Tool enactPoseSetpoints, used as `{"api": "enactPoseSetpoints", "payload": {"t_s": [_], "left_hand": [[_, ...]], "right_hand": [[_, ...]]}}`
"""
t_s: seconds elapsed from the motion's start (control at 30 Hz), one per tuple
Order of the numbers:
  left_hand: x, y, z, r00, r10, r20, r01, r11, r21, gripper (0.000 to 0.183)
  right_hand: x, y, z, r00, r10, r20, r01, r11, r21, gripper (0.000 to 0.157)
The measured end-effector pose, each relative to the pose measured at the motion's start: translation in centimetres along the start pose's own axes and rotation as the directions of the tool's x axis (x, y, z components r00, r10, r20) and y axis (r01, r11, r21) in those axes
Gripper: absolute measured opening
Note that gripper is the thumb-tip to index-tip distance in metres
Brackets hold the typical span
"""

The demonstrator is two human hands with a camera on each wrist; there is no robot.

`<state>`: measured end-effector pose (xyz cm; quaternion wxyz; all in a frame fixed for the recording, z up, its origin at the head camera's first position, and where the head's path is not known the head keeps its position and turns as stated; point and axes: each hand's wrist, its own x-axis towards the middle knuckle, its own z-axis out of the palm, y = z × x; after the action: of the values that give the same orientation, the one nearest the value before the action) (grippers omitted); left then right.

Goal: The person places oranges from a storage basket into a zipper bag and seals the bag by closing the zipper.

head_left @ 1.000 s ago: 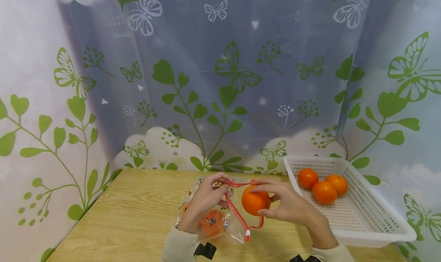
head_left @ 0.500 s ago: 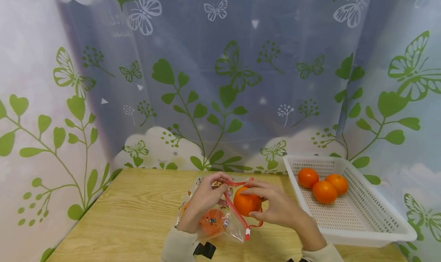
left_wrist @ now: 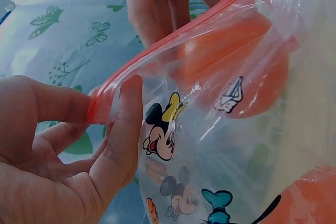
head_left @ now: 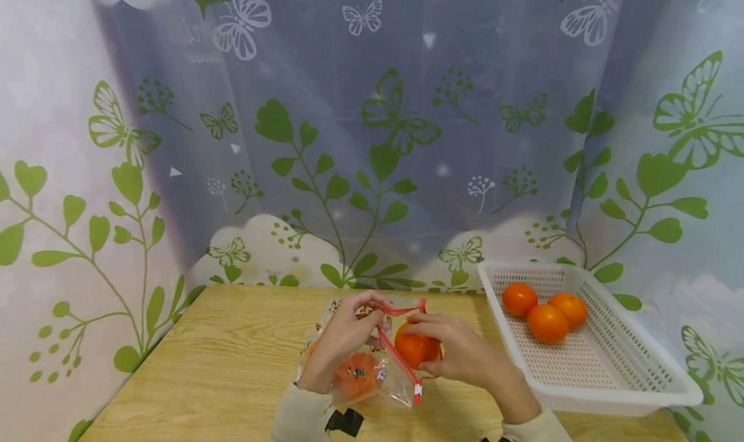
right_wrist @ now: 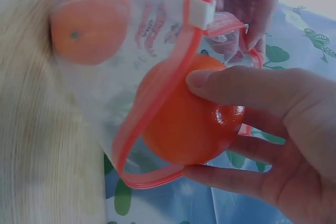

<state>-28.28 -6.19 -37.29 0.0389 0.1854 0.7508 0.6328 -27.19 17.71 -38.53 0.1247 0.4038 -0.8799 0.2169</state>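
Shifted leftward since a second ago, a glossy round orange fruit (head_left: 413, 350) now sits in the mouth of a clear plastic bag with a red zip edge (head_left: 394, 390). From the head camera, the right hand (head_left: 462, 350) has its fingers curled round that fruit, while the left hand (head_left: 351, 329) pinches the bag's edge. Both forearms reach forward in cream sleeves (head_left: 299, 416). More orange fruit (head_left: 356, 375) shows through the bag, which rests on a pale wood-grain tabletop (head_left: 232, 351). To the right stands a white perforated plastic basket (head_left: 628, 400) with three orange fruits (head_left: 548, 324), before a blue-grey curtain printed with butterflies and leaves (head_left: 314, 54).

At the left wrist, thumb and finger grip the red edge; the film bears colourful cartoon figures (left_wrist: 167, 127), and the held fruit looks dulled through it.

At the right wrist, the held fruit gleams, partly behind the red edge, near a small white plastic slider (right_wrist: 201, 14).
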Motion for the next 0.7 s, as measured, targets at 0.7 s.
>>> {"api": "enactPoseSetpoints", "payload": {"t_s": [0.7], "left_hand": [[0.19, -0.14, -0.3, 1.0, -0.002, -0.01, 0.002, 0.999, -0.036, 0.018]], "right_hand": [[0.22, 0.8, 1.06, 0.994, 0.045, 0.098, -0.047, 0.999, 0.01, 0.051]]}}
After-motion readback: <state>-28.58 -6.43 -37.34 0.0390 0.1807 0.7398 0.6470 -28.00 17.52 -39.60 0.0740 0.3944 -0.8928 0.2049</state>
